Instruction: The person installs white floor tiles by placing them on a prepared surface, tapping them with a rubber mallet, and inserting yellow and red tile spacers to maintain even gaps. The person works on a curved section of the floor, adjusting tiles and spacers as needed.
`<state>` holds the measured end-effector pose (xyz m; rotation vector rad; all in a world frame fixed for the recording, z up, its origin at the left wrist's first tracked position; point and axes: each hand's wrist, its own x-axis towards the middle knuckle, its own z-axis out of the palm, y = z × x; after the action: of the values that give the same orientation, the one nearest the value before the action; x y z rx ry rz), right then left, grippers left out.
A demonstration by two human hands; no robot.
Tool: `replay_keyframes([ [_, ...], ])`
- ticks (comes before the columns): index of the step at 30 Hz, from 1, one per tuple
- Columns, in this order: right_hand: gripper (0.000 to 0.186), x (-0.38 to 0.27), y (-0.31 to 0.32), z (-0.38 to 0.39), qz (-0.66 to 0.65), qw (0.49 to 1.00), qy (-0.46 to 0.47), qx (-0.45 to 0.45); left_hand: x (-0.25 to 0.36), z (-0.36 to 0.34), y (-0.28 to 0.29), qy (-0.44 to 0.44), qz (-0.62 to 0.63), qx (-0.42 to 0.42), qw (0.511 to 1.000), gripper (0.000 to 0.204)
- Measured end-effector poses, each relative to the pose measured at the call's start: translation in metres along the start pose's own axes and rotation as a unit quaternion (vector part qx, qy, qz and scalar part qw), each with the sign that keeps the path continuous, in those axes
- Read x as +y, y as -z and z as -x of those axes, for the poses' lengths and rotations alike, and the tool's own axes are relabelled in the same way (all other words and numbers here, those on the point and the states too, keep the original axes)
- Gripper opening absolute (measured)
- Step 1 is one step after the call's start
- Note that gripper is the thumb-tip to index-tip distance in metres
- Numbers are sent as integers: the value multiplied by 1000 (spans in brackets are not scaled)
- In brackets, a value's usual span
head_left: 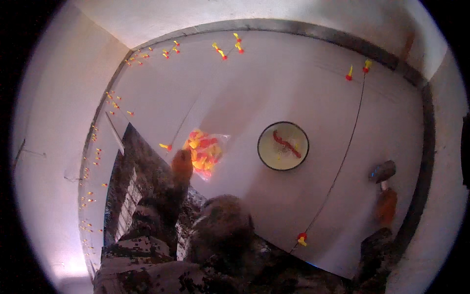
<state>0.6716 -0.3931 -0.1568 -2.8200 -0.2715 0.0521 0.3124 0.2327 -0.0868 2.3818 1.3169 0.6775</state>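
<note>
My left hand (182, 165) is closed at the left edge of a clear plastic bag (204, 153) filled with red and yellow tile-levelling pieces. Its fingers are dark and hard to make out. Off to the right, my right hand (386, 208) grips the handle of a mallet with a dark, blocky head (383, 171), held over the tiles. Between my hands sits a round, pale bowl with a dark rim (258, 146), and a red strip (287, 143) lies inside it. One red and yellow tile leveller (166, 147) stands just left of the bag.
Large grey floor tiles (313, 196) meet along thin dark joints. More levellers (366, 66) stand in joints at the far side, along the left wall, and one (302, 238) near my body. Pale walls with a dark lower band (426, 147) enclose the floor.
</note>
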Motion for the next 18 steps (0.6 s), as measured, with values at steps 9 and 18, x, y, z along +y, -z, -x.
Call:
replay_keyframes([
  [9, 48, 23, -26, 44, -21, 999, 42, 17, -10, 35, -48, -277, -225, -291, 888, 16],
  [18, 45, 35, -30, 156, -41, 990, -131, 0, 20, 24, -57, -290, -332, -362, 821, 19],
])
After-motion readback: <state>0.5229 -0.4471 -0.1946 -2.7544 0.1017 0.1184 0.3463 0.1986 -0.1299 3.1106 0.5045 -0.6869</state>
